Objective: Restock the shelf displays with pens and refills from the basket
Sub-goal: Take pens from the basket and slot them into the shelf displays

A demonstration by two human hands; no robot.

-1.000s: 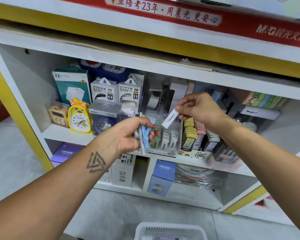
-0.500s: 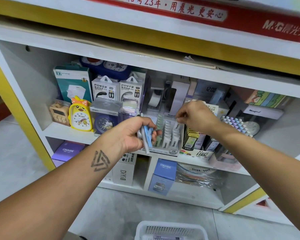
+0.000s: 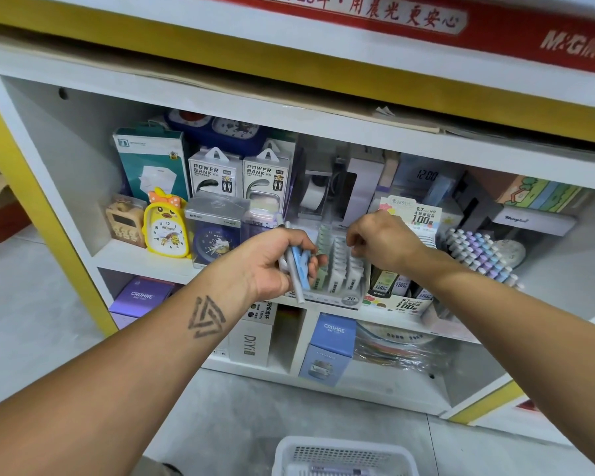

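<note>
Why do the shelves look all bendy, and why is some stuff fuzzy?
Head view: the wide lens bows the shelf edge and the red banner, more toward the borders; the banner's lettering at the far right is smeared; the right hand is slightly soft; the back of the shelf sits in shadow, while the yellow duck clock is lit and fairly sharp.

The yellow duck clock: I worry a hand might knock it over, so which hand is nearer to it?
Left. The left hand, clutching pens, is just right of the yellow duck clock; the right hand is further right, over the refill display.
</note>
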